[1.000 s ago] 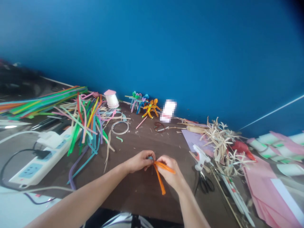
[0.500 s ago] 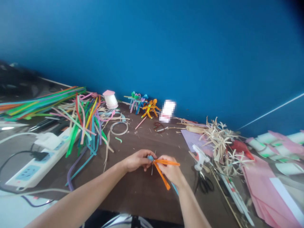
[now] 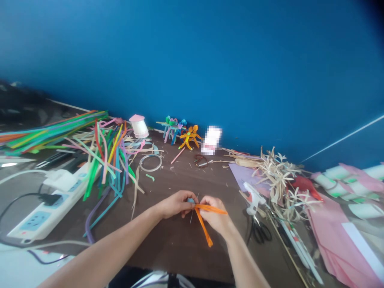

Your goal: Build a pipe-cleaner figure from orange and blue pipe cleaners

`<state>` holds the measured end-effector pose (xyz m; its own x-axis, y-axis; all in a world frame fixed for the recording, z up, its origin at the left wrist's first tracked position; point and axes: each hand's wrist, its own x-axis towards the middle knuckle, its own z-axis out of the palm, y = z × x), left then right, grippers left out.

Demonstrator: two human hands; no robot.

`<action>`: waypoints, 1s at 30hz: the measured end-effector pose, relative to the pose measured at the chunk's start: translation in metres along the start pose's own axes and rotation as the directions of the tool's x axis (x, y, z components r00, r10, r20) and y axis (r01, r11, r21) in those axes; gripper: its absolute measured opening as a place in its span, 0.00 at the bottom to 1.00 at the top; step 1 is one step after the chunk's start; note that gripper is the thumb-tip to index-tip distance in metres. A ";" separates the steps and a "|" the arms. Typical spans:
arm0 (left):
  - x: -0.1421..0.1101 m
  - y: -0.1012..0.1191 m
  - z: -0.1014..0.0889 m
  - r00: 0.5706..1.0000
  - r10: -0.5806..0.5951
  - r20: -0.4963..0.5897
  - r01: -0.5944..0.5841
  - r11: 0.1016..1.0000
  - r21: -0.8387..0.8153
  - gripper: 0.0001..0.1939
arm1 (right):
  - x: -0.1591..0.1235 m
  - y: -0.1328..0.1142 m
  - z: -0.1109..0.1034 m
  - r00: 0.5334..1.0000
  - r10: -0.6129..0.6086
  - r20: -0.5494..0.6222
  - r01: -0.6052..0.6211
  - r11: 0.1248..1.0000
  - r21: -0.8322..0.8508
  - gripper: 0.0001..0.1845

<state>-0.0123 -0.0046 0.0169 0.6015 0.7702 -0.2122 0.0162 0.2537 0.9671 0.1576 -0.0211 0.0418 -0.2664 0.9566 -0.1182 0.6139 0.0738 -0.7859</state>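
Over the middle of the dark table, my left hand (image 3: 177,204) pinches a small light-blue piece of pipe cleaner (image 3: 191,201). Close beside it, my right hand (image 3: 215,214) has its fingers closed on orange pipe cleaners (image 3: 204,228) where they meet the blue piece. One orange length lies across the back of that hand, and another hangs down toward the table edge. A thin, straight needle-like rod (image 3: 191,217) sticks out above and below the joint between the hands. The fingertips hide part of the joint.
Bundles of coloured pipe cleaners (image 3: 57,130) and a power strip (image 3: 45,216) lie at left. Small pipe-cleaner figures (image 3: 190,138) stand by the wall. At right are a glue gun (image 3: 254,198), scissors (image 3: 260,232), dried flower-like strips (image 3: 277,172) and pink sheets (image 3: 333,236).
Both hands stay close together and have shifted only slightly. The hanging orange length has swung a little left and down, and the thin rod is tilted more.
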 end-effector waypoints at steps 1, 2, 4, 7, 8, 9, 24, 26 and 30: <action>0.000 0.000 0.000 1.000 0.004 0.001 -0.004 1.000 0.002 0.13 | 0.000 -0.001 0.000 0.999 -0.028 -0.019 0.027 0.999 -0.045 0.05; 0.000 0.000 0.000 1.000 0.007 0.001 -0.007 1.000 0.002 0.13 | -0.001 -0.002 -0.001 0.998 -0.050 -0.030 0.048 0.996 -0.077 0.05; 0.000 -0.001 0.000 1.000 0.013 0.002 -0.013 1.000 -0.011 0.13 | -0.001 -0.002 -0.001 0.998 -0.063 -0.030 0.060 0.994 -0.090 0.05; 0.000 -0.002 -0.001 1.000 0.022 0.005 -0.021 0.999 -0.048 0.12 | -0.002 -0.001 -0.001 0.998 -0.055 -0.019 0.054 0.997 -0.060 0.06; 0.000 -0.002 -0.001 1.000 0.025 0.006 -0.024 0.998 -0.059 0.12 | -0.002 0.000 0.000 0.998 -0.053 -0.018 0.053 0.997 -0.049 0.06; 0.000 -0.002 -0.002 1.000 0.027 0.006 -0.027 0.997 -0.067 0.12 | -0.002 0.000 0.000 0.999 -0.053 -0.014 0.052 0.998 -0.038 0.06; -0.001 -0.001 -0.002 0.998 0.030 0.061 -0.028 0.999 -0.041 0.10 | -0.002 0.001 -0.003 0.998 -0.069 0.013 0.069 0.998 0.013 0.06; -0.001 -0.001 -0.003 0.997 0.041 0.070 -0.038 0.998 -0.040 0.10 | -0.002 0.000 -0.003 0.998 -0.067 0.017 0.067 0.998 0.002 0.06; -0.001 -0.002 -0.003 0.996 0.054 0.073 -0.051 0.998 -0.045 0.10 | -0.001 -0.003 -0.004 0.998 -0.060 0.009 0.061 0.998 -0.035 0.07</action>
<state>-0.0153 -0.0041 0.0143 0.6580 0.7381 -0.1492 -0.0499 0.2404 0.9694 0.1589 -0.0213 0.0466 -0.3095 0.9479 -0.0758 0.6221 0.1415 -0.7701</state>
